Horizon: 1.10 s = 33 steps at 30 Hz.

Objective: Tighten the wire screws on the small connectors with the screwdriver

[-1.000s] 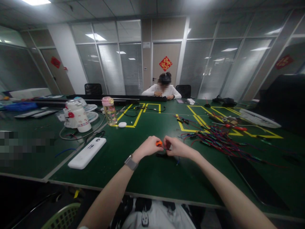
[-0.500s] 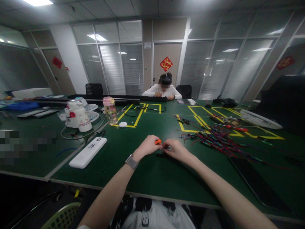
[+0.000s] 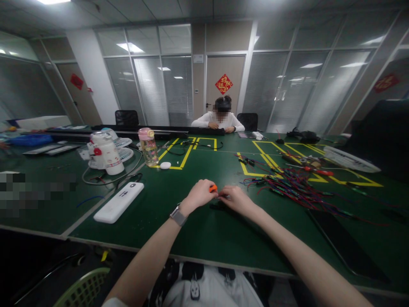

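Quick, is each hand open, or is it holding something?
Left hand: closed, holding an orange thing.
Right hand: pinched closed; too small to tell what it holds, if anything.

Orange object (image 3: 213,188), green tabletop (image 3: 153,230), yellow tape (image 3: 245,166).

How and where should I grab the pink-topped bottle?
I'd grip the bottle round its clear middle, below the lid, coming from the right, above the white case: it stands upright, and the flask is on its left.
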### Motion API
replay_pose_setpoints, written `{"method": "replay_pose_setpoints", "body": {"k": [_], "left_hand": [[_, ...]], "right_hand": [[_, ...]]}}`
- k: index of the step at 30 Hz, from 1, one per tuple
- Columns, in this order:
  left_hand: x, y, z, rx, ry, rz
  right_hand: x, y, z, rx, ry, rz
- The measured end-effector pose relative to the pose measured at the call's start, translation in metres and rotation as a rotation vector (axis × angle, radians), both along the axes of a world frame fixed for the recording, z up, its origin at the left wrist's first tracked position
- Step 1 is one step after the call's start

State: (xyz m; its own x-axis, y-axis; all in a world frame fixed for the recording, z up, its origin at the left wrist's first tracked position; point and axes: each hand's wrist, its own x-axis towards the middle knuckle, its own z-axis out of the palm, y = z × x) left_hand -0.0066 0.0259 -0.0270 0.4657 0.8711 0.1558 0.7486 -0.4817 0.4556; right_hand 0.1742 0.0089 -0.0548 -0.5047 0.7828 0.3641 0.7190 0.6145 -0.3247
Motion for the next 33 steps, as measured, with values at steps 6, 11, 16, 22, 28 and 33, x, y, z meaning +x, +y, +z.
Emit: {"method": "replay_pose_setpoints", "body": {"k": [6, 11, 16, 22, 28, 33], "left_hand": [[-0.001, -0.001, 0.001, 0.018, 0.002, -0.019], [-0.001, -0.001, 0.001, 0.003, -0.029, -0.057], [-0.001, -0.001, 0.003, 0.014, -0.110, -0.074], [0.000, -0.003, 0.006, 0.042, -0.145, -0.055], [0.001, -0.002, 0.004, 0.040, -0.098, -0.001], [0.001, -0.003, 0.004, 0.020, -0.064, 0.017]], "right_hand": [[0.007, 0.008, -0.005, -0.210, 0.188, -0.012], [0.012, 0.013, -0.006, -0.396, 0.318, -0.009], [0.015, 0.015, -0.006, -0.492, 0.426, -0.006], [0.011, 0.015, -0.009, -0.436, 0.416, -0.065], [0.000, 0.007, -0.007, -0.144, 0.209, -0.125], [0.000, 0.008, -0.009, -0.112, 0.147, -0.083]]}}
